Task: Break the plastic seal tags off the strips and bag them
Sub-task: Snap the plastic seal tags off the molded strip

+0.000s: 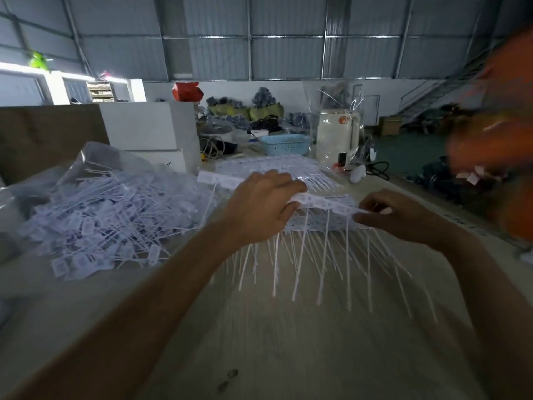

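I hold a white strip of seal tags (pixel 326 204) above the table, its thin tails hanging down toward me. My left hand (pixel 259 209) grips the strip's left end, fingers curled over its top edge. My right hand (pixel 395 216) pinches the right end between thumb and fingers. More strips (pixel 268 166) lie flat on the table beyond my hands. A large heap of loose white tags (pixel 98 220) lies to the left, spilling from a clear plastic bag (pixel 98 157).
A person in orange (pixel 496 145), blurred, works at the right edge with small tags in hand. At the back stand a blue basket (pixel 285 144), a white kettle (pixel 336 134), cables and a cardboard panel (pixel 49 134). The pale table (pixel 288 342) stretches toward me.
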The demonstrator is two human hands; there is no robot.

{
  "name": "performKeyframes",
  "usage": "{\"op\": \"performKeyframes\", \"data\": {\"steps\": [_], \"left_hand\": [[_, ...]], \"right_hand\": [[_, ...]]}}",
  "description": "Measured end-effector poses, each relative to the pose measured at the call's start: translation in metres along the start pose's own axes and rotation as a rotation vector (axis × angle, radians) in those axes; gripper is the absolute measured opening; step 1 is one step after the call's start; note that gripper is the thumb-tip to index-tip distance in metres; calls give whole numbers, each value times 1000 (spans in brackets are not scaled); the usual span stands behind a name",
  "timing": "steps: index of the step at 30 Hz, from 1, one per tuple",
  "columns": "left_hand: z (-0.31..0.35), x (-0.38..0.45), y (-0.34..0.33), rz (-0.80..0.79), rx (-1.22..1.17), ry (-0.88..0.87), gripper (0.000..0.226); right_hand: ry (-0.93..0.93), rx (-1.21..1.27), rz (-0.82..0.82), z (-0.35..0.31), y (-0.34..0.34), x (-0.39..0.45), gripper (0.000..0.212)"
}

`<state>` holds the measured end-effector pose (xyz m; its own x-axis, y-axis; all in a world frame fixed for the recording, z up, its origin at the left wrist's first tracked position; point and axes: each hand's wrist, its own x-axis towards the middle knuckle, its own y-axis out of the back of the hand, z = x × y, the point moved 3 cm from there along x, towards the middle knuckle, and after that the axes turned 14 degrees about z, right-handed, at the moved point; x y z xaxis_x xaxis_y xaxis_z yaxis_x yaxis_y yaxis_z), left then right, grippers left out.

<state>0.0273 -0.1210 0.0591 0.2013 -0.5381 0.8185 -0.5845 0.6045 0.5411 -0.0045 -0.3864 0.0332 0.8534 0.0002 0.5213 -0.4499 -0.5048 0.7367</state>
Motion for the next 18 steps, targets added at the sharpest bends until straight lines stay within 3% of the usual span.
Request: {"op": "performKeyframes", "data": {"steps": [3,8,11,13,15,18], "left_hand": [[-1,4,8,-31,81,11,34],[-1,-1,30,34,-47,117,31],[-7,-11,48,90,-147,248,28],[-15,-27,52,29,-158,314,20],[-23,-50,54,-38,-171,383,17],[-31,-78,61,4,-241,485,15]], "right_hand": [[-60,122,26,-2,3,-1,18],[-150,216,111,7,18,-1,9],[-234,478,-30,7,11,-6,22],[-234,566,-109,6,4,-9,25],[-254,670,-150,6,0,-9,27],[-282,782,-177,-1,-11,-5,30]]}}
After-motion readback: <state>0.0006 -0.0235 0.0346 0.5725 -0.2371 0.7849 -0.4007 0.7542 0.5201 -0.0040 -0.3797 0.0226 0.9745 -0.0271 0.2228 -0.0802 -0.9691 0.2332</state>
